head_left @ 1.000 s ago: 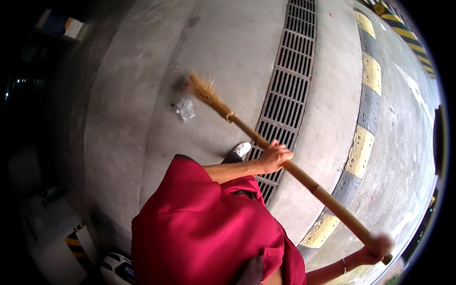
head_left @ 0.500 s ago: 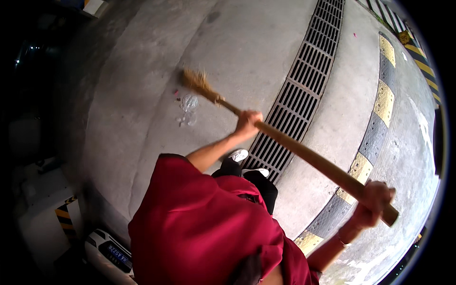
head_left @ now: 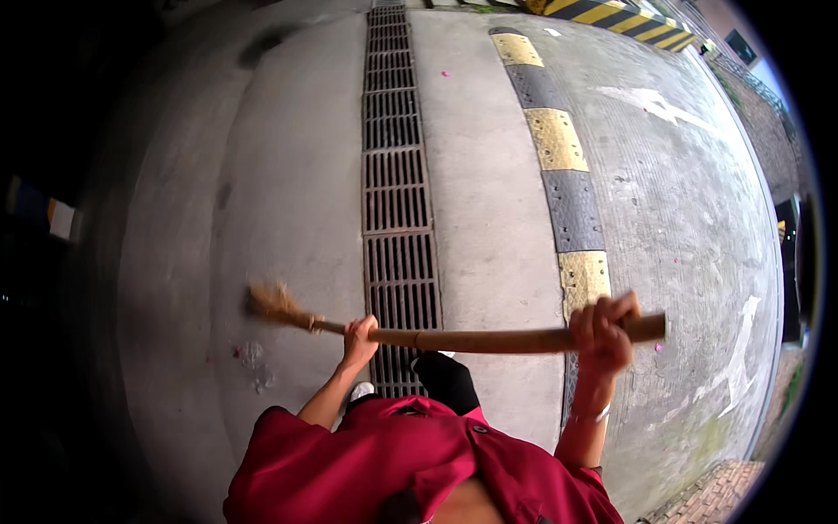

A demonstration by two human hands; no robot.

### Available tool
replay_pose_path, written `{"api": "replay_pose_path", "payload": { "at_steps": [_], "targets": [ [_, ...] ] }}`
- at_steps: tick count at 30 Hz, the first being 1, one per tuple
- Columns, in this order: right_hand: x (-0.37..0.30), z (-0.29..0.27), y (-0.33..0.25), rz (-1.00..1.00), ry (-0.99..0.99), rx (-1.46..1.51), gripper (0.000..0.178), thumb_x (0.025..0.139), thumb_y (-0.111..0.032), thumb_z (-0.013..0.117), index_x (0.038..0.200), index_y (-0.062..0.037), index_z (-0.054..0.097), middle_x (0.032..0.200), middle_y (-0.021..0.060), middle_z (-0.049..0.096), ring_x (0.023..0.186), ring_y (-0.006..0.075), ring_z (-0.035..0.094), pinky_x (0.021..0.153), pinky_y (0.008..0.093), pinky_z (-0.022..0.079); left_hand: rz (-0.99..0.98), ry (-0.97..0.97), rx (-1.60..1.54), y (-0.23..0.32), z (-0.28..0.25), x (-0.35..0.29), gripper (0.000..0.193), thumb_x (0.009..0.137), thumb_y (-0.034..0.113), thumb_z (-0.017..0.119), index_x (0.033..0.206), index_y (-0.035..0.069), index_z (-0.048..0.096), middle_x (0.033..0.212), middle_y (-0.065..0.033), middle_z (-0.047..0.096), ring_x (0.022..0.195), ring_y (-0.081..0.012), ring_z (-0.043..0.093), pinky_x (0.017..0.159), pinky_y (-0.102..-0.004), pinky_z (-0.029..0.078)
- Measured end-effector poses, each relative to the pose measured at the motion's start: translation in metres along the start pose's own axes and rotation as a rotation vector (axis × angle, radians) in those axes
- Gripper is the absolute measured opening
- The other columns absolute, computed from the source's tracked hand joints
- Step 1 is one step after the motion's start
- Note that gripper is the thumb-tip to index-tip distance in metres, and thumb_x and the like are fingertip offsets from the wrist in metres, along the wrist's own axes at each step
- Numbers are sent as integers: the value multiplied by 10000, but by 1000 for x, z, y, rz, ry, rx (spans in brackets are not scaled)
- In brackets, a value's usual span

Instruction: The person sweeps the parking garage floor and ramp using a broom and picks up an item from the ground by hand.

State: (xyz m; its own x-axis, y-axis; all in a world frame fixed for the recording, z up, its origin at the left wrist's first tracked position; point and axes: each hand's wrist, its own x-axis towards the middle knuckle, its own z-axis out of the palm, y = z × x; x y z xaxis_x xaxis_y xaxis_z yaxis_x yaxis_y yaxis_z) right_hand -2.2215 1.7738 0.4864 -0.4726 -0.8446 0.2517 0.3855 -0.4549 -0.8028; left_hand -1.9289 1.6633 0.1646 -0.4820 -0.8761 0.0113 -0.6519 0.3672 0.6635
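Note:
A long broom (head_left: pixel 489 341) with a thick brown wooden handle lies nearly level across my front, held in both hands. My left hand (head_left: pixel 360 341) is wrapped round the handle close to the straw head. Near the thick end, my right hand (head_left: pixel 604 334) grips the handle from the right, with a pale band on that wrist. The straw bristles (head_left: pixel 276 303) point left over the concrete; whether they touch the ground I cannot tell. Below them lies a crumpled clear plastic piece (head_left: pixel 252 356), with small pinkish bits beside it.
A metal drain grate (head_left: pixel 394 188) runs away from my feet. To its right is a yellow and black speed bump (head_left: pixel 573 210). White markings (head_left: pixel 655 106) show on the ground beyond it. A striped yellow and black barrier (head_left: pixel 624 19) stands at the far right.
My view has turned to the right. The broom has swung from a slant to nearly level, and its head now sits beyond the plastic litter. Both hands keep hold of the handle.

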Motion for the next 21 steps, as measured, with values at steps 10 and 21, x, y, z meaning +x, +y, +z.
{"api": "replay_pose_path", "payload": {
  "at_steps": [10, 21],
  "targets": [
    [44, -154, -105, -290, 218, 5, 270, 684, -74, 477, 906, -86, 324, 625, 20, 323, 416, 105, 303, 407, 235, 289, 233, -34, 41, 153, 33, 103, 121, 683, 73, 546, 667, 112, 433, 622, -24, 467, 706, -211, 495, 696, -347, 288],
    [177, -204, -129, -366, -121, 37, 100, 759, -136, 498, 821, -95, 431, 620, 27, 395, 551, 143, 379, 544, 309, 329, 395, 147, -54, 217, 53, 343, 238, 563, 6, 592, 722, 106, 445, 723, -34, 512, 790, -213, 503, 735, -362, 308]
  ]
}}
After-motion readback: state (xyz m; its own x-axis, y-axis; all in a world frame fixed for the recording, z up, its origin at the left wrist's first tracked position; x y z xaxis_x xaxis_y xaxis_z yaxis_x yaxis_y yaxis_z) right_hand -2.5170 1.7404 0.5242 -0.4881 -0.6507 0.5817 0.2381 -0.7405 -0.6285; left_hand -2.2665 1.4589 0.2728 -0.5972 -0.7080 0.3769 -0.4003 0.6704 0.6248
